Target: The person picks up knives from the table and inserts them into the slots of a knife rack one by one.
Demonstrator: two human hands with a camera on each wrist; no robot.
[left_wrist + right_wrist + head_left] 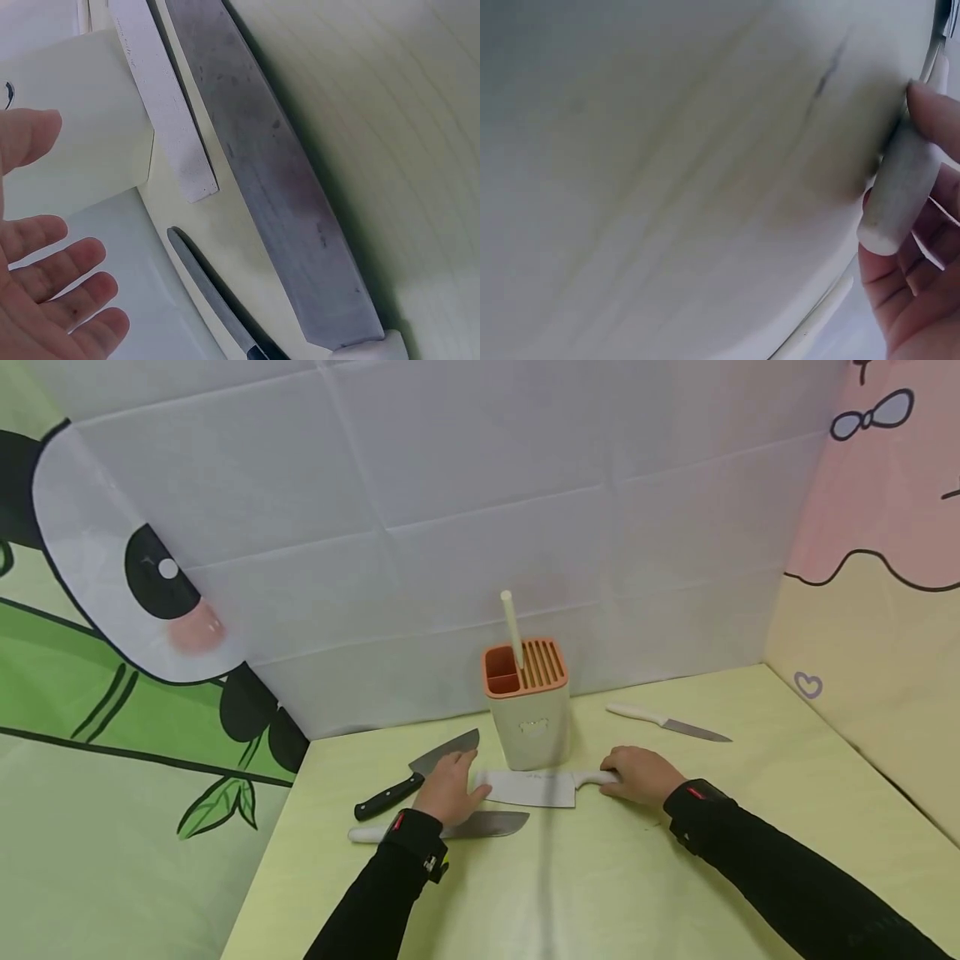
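My right hand point(645, 774) grips the white handle point(901, 187) of a cleaver point(528, 790), thumb on one side and fingers on the other. The cleaver's pale blade points left, in front of the knife block. My left hand point(450, 789) has its fingers spread and holds nothing; in the head view it is over a black-handled knife point(390, 796), left of the cleaver's blade tip. A white-handled kitchen knife point(491, 824) with a broad grey blade lies nearest me, partly hidden by the left wrist. In the left wrist view its blade point(277, 172) shows beside the cleaver's blade point(161, 97).
A cream knife block point(528, 727) with an orange slotted top stands at the back, against the white backdrop. A white handle point(512, 622) sticks up from it. To its right lies a small white-handled knife point(667, 722). The table point(622, 893) is pale yellow.
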